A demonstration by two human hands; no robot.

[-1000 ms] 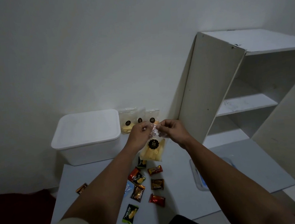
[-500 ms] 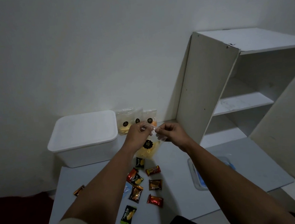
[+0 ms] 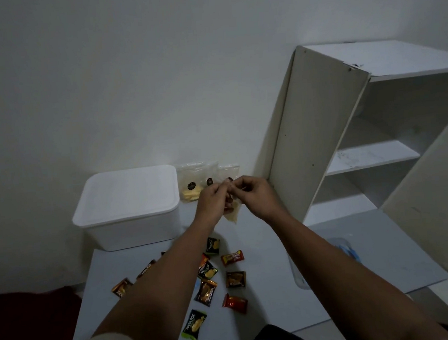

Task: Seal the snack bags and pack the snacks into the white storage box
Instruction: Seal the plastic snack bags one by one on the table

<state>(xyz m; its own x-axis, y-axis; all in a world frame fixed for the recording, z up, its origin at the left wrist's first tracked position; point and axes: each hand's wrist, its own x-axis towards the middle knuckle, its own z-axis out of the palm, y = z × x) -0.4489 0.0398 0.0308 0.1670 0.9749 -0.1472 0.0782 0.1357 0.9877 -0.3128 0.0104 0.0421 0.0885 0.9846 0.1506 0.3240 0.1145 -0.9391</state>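
I hold a clear snack bag (image 3: 233, 214) of yellow chips up over the table. My left hand (image 3: 213, 199) and my right hand (image 3: 254, 194) both pinch its top edge, close together. The bag hangs below my fingers and is mostly hidden by them. The white storage box (image 3: 130, 225) stands at the back left with its lid on. Beside it, more clear snack bags (image 3: 192, 188) with black round labels lean against the wall.
Several small wrapped snacks (image 3: 235, 279) lie scattered on the grey table (image 3: 267, 287) under my forearms. A clear lid with a blue part (image 3: 347, 251) lies at the right. A white shelf unit (image 3: 322, 135) stands at the back right.
The held bag has risen and drawn in behind my fingers, so its black label no longer shows. Both hands stay pinched at its top edge. The view tilted down slightly.
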